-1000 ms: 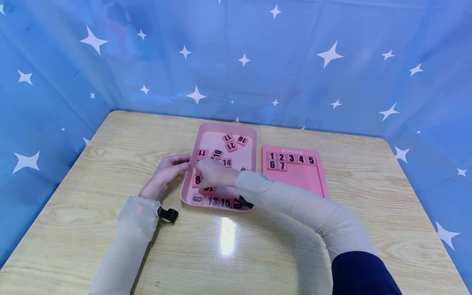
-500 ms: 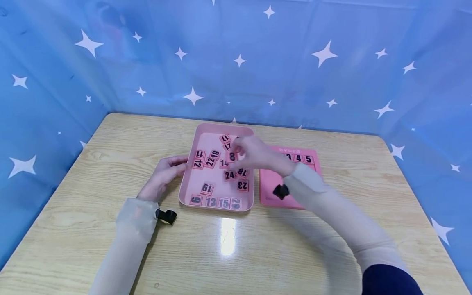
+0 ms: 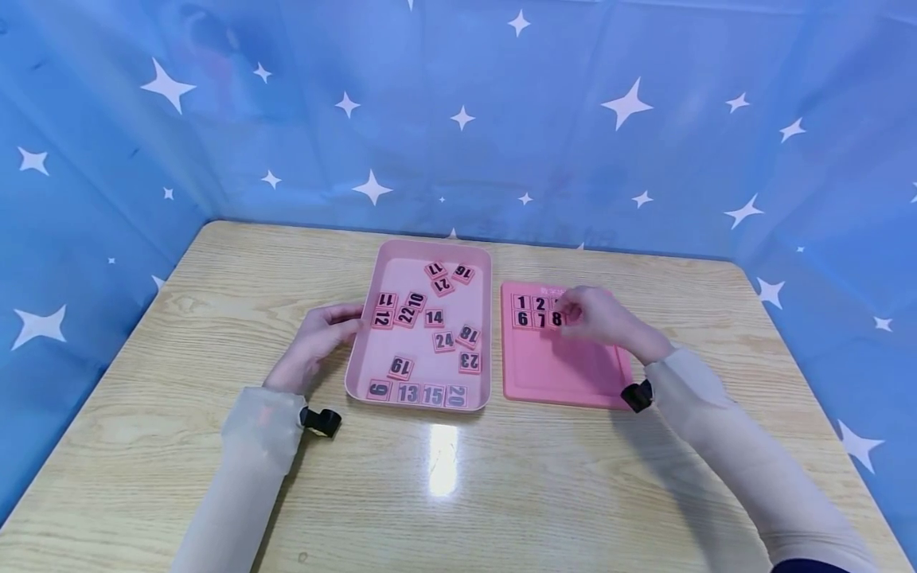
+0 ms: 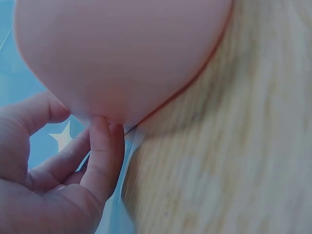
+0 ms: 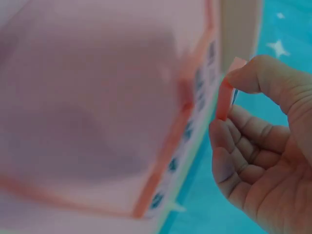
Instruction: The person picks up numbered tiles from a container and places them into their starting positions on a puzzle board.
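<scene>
My right hand (image 3: 605, 318) is over the pink puzzle board (image 3: 566, 374), pinching the pink number tile 8 (image 3: 556, 319). That tile sits right beside tile 7 (image 3: 540, 320) in the second row. In the right wrist view, the tile (image 5: 224, 100) is seen edge-on between thumb and fingertips. Tiles 1 and 2 show in the top row, with tile 6 below; the hand hides the rest of that row. My left hand (image 3: 315, 342) touches the left wall of the pink tray (image 3: 356, 362), its fingertips (image 4: 100, 126) against the outside of the wall in the left wrist view.
Several loose number tiles lie in the tray at mixed angles, such as 14 (image 3: 434, 317), 19 (image 3: 400, 368) and 16 (image 3: 463, 274). Tray and board stand side by side on a wooden table (image 3: 358, 485). Behind hangs a blue star-patterned cloth (image 3: 415, 143).
My right hand has lifted tile 8 out of the tray's left side and carried it rightward to the board, next to tile 7. The left hand has stayed at the tray.
</scene>
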`<action>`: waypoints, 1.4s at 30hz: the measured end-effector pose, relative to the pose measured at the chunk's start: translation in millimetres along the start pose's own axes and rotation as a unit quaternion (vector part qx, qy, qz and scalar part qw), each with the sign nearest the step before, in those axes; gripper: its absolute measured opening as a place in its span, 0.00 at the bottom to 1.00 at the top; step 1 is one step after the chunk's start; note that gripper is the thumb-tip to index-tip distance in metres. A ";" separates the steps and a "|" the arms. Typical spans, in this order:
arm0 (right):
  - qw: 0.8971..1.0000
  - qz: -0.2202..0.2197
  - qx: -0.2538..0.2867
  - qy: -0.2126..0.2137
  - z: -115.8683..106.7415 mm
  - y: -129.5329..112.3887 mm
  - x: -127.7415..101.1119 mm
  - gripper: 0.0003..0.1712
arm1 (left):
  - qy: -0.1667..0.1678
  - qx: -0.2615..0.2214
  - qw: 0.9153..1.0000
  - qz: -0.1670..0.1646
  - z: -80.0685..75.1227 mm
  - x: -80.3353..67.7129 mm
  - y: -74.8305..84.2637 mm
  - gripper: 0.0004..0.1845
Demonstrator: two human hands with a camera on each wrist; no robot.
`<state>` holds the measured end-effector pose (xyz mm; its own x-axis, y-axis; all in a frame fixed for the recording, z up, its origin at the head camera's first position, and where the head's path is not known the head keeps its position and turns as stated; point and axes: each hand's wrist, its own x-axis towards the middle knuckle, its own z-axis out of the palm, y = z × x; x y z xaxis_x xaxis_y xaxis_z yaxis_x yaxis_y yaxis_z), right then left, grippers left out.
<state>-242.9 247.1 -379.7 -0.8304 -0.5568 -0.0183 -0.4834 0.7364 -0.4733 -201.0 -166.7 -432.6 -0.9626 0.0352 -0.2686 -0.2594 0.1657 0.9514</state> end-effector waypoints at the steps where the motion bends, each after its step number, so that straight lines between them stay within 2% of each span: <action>1: 1.000 -0.001 -0.005 0.002 0.6 4.0 -2.2 0.16 | 0.000 0.000 1.000 0.000 0.1 0.0 -0.2 0.24; 12: 1.000 -0.026 -0.016 0.002 11.3 23.8 -7.4 0.17 | -0.001 0.000 1.000 0.005 -1.0 -0.5 -0.4 0.24; 17: 1.000 -0.004 -0.014 -0.002 14.8 22.3 -6.6 0.17 | -0.002 -0.003 1.000 0.005 -0.9 -0.2 -0.1 0.24; 23: 1.000 0.013 -0.021 0.017 17.4 20.0 -7.1 0.14 | 0.001 -0.008 1.000 0.006 -0.4 -0.3 -0.6 0.24; 28: 0.998 0.033 -0.039 0.037 17.3 19.5 -9.6 0.09 | -0.001 -0.013 1.000 0.005 0.0 -0.1 -1.0 0.24; 33: 0.996 0.060 -0.049 0.033 16.1 19.8 -11.3 0.05 | -0.002 -0.013 1.000 -0.001 0.2 0.4 -1.0 0.24; 42: 0.997 0.056 -0.056 0.025 13.4 19.8 -9.4 0.04 | -0.003 -0.006 1.000 -0.006 -0.3 0.4 1.5 0.24</action>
<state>-241.0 261.8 -400.7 -0.8923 -0.4509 -0.0210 -0.4121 0.8328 -0.3696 -201.8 -166.8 -431.3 -0.9592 0.0391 -0.2800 -0.2711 0.1534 0.9502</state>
